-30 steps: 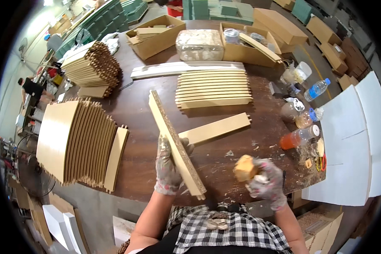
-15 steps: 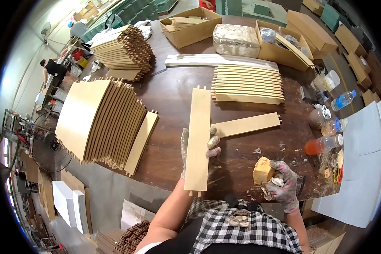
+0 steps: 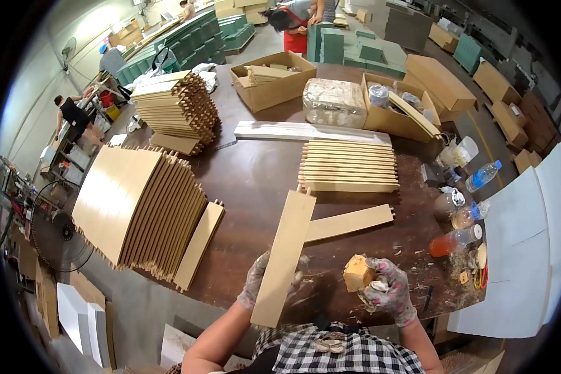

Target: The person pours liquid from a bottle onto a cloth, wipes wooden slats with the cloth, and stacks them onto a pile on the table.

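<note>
My gloved left hand (image 3: pixel 254 280) grips a pale wooden slat (image 3: pixel 285 255) with dowel pegs showing at its far end. The slat is raised above the table and tilted, its far end leaning right. My gloved right hand (image 3: pixel 394 290) is closed around a worn yellow block (image 3: pixel 358 273), sponge-like in look, together with a crumpled whitish rag (image 3: pixel 373 292). The block is apart from the slat, off to its right. Beyond the slat, a second pegged slat (image 3: pixel 352 223) lies on the brown table (image 3: pixel 249 177). Behind that sits a neat stack of slats (image 3: pixel 349 167).
On the left stand a large fanned stack of slats (image 3: pixel 115 199), a single slat (image 3: pixel 199 246) beside it and another pile (image 3: pixel 168 103). Cartons (image 3: pixel 268 87) and a wrapped bundle (image 3: pixel 335 103) line the back. Several bottles (image 3: pixel 455 242) stand along the right edge. People work farther off.
My view has tilted up, showing more of the room. The slat has turned so its far end leans right, and it sits nearer to me. Both hands keep their holds.
</note>
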The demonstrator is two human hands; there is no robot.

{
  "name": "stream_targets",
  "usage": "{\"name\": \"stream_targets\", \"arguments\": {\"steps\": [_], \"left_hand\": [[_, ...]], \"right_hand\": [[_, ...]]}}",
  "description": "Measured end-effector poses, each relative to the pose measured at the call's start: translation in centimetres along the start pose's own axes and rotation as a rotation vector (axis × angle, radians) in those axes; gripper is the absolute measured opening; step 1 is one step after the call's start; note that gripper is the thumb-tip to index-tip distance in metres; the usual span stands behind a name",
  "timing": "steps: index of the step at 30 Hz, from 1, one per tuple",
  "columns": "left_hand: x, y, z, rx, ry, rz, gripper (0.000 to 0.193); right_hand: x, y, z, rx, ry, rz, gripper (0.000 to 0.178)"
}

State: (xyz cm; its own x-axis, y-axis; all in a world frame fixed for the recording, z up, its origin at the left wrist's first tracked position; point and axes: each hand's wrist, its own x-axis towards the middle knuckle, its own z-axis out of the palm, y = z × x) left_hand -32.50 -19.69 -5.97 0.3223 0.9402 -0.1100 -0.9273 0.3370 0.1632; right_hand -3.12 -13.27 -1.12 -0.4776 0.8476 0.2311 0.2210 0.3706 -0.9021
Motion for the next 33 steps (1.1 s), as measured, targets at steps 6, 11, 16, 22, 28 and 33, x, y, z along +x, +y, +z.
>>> {"name": "stream_targets", "arguments": {"steps": [6, 11, 16, 22, 28, 33], "left_hand": [[-0.4, -0.2, 0.1, 0.195, 0.304, 0.028, 0.061], [-1.1, 1.0, -1.5, 0.295, 0.237, -0.113, 0.052], [-1.0, 1.3, -0.4, 0.119, 0.345, -0.292, 0.053], [0.5, 0.4, -2.3, 0.25, 0.136, -0.414, 0.065], [3.7, -2.1, 0.8, 0.71, 0.177, -0.543, 0.071], [6.0, -4.5, 0.6, 0.781, 0.286, -0.64, 0.065]], "right_hand": [[3.8, -3.1, 0.6, -0.227, 0.038, -0.13, 0.058], [6.8, -5.5, 1.8, -0.541, 0.058, -0.135, 0.06], [4.4, -1.1, 0.0, -0.393, 0.028, -0.001, 0.06], [-6.3, 5.5, -6.7, -0.344, 0.354, 0.498, 0.062], [-11.0, 7.4, -23.0, -0.785, 0.737, 0.879, 0.051], [-11.3, 13.0, -32.0, -0.994, 0.772, 0.776, 0.056]]}}
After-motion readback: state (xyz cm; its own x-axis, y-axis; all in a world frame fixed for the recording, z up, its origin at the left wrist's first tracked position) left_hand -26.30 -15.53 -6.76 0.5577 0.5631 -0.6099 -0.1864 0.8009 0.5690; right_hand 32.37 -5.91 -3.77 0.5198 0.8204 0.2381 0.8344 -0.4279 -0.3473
